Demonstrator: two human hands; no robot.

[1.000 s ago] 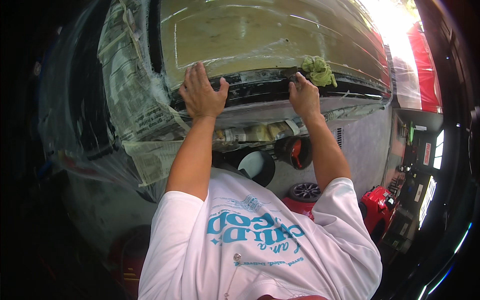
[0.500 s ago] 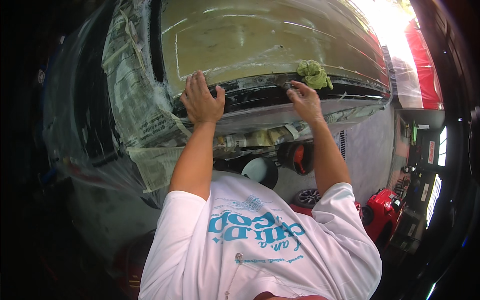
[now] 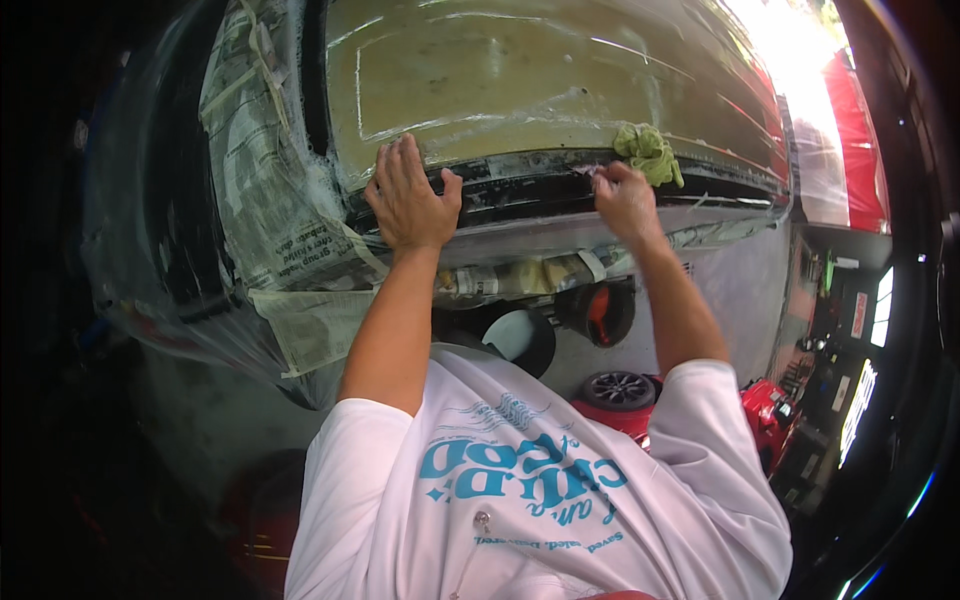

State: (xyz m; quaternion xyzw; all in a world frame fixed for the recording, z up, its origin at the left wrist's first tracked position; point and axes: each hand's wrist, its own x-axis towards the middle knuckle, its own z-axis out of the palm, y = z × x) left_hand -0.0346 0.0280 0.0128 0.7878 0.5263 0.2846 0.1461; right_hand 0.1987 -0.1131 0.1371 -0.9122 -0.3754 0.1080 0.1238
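Observation:
My left hand [image 3: 408, 197] lies flat, fingers spread, on the lower edge of a wet, sanded olive-grey car panel [image 3: 520, 70]. My right hand [image 3: 625, 198] is curled against the dark strip [image 3: 520, 185] below that panel, fingertips pressed to it; whether it holds something small I cannot tell. A crumpled green rag [image 3: 650, 153] rests on the panel's edge just right of my right hand, touching or nearly touching it.
Newspaper and plastic masking [image 3: 270, 200] cover the car body to the left and below. A red car part [image 3: 850, 140] shows at the right. Down by the floor sit a black bucket [image 3: 520, 340], a dark container [image 3: 600, 310] and a red machine [image 3: 770, 415].
My right hand has slid left and down off the green rag onto the dark strip. The left hand stays on the panel edge.

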